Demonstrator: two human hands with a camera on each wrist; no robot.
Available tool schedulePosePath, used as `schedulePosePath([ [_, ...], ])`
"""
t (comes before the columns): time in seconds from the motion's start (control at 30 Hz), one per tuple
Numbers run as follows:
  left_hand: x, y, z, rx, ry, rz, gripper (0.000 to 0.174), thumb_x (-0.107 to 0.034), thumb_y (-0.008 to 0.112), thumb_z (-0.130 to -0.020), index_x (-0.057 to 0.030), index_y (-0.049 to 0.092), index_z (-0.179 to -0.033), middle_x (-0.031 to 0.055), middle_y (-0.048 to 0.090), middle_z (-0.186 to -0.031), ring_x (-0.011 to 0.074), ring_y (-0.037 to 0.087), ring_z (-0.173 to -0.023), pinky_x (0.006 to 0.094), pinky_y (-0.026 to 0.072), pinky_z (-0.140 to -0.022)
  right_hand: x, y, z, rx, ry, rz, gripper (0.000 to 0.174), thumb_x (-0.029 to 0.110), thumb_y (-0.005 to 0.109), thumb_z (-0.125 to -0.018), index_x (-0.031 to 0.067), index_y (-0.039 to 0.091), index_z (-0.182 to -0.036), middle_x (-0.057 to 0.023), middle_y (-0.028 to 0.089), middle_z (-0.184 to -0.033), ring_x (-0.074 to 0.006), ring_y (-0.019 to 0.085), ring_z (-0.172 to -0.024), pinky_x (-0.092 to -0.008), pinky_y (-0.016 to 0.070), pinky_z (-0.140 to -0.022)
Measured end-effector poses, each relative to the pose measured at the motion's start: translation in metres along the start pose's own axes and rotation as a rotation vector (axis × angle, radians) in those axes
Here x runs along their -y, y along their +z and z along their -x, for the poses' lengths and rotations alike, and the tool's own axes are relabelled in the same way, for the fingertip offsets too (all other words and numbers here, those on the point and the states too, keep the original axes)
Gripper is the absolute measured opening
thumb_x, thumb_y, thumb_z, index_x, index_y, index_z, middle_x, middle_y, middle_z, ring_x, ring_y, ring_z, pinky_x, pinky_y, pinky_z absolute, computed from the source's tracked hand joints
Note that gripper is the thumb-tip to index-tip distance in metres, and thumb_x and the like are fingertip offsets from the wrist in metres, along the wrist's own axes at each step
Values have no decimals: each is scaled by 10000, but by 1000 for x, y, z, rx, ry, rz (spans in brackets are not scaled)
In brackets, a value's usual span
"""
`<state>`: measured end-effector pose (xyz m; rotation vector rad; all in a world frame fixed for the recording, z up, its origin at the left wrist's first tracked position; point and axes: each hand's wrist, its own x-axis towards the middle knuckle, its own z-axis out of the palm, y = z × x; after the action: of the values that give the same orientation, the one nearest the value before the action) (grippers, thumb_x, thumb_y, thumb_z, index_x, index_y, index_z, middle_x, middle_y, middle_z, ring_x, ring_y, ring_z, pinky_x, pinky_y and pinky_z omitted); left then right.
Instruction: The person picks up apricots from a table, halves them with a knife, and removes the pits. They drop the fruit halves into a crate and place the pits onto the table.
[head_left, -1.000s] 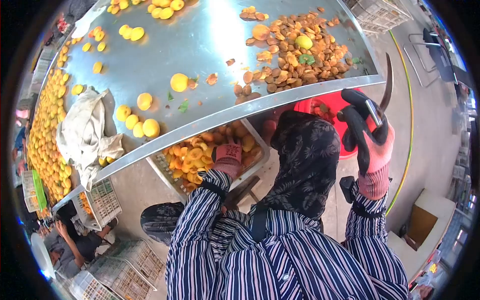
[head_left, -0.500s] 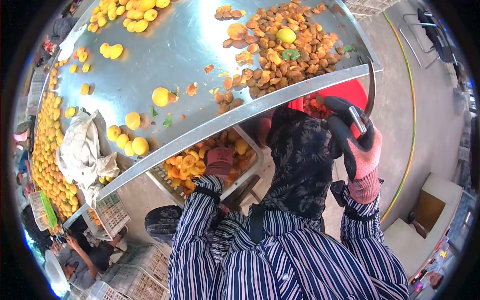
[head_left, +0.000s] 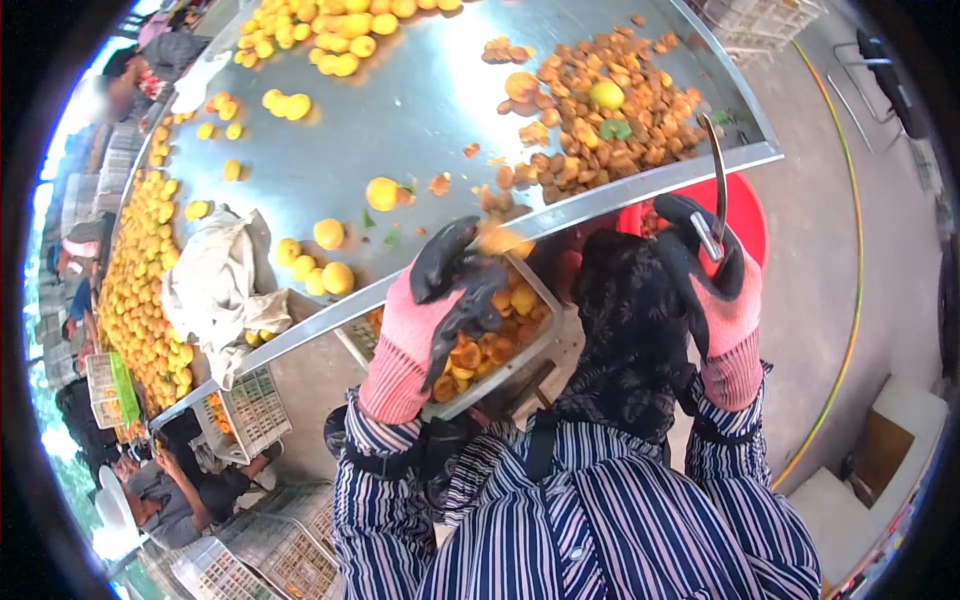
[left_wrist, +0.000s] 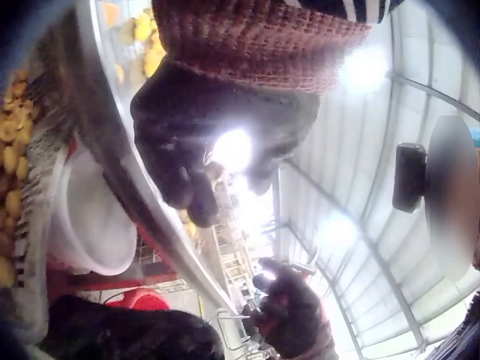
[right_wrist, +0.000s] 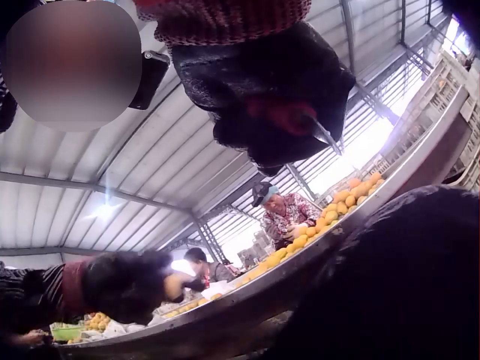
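My left hand (head_left: 425, 310), in a pink glove with black coated fingers, is raised over the near edge of the metal table. At its fingertips it pinches an apricot (head_left: 505, 240), blurred in the head view; the apricot (right_wrist: 176, 286) also shows in the right wrist view. My right hand (head_left: 715, 285), gloved alike, grips a knife (head_left: 718, 165) with a curved blade pointing up and a shiny metal collar. Below the left hand, a crate (head_left: 550, 325) of halved apricots is partly hidden by it and the table edge. A red tub (head_left: 750, 215) lies behind the right hand.
On the metal table (head_left: 440, 110) lie a heap of apricot stones (head_left: 600, 140), whole apricots (head_left: 340, 35) and a crumpled cloth (head_left: 220, 275). A raised rim runs along its near side. Another person (head_left: 180, 485) sits at the lower left, near stacked crates (head_left: 285, 540).
My left hand has come up out of the crate to the table edge and now holds an apricot. The right hand keeps the knife, a little further left than at first.
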<state>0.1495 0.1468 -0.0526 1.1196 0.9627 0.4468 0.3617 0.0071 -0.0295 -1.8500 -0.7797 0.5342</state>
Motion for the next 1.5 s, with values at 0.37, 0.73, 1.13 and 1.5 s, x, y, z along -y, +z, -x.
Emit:
schedulePosePath([
  [0.37, -5, -93, -119, -450, -89, -1393, 470, -282, 587, -852, -251, 474, -1307, 83, 474, -1345, 256, 515, -1174, 379, 426, -959, 11, -13, 0, 6, 130, -68, 286, 38, 621, -817, -5, 610, -1100, -55, 640, -940, -104, 578, -901, -255, 446, -833],
  [0.73, -4, -78, -126, -274, -117, -1679, 654, -251, 683, -749, -322, 417, -1342, 105, 419, -1377, 279, 485, -1207, 387, 420, -991, 0, -7, 9, 47, 121, -47, 292, 51, 641, -803, 30, 621, -1094, -59, 637, -916, -110, 582, -855, -254, 452, -800],
  [1.13, 11, -54, -4, -331, 519, -989, 556, -93, 694, -694, -98, 543, -1229, 142, 587, -1146, 307, 593, -1019, 367, 489, -862, 13, -8, 26, 48, -11, -228, 349, 67, 674, -779, 15, 611, -1118, -60, 645, -948, -118, 590, -903, -263, 447, -840],
  [1.5, 1, -119, 8, -833, 175, -1091, 448, -193, 703, -753, -155, 588, -1185, 83, 651, -1055, 256, 634, -931, 342, 488, -815, 17, 17, 29, 259, -129, -52, 346, 107, 644, -770, 16, 607, -1102, -135, 642, -965, -265, 615, -913, -326, 460, -823],
])
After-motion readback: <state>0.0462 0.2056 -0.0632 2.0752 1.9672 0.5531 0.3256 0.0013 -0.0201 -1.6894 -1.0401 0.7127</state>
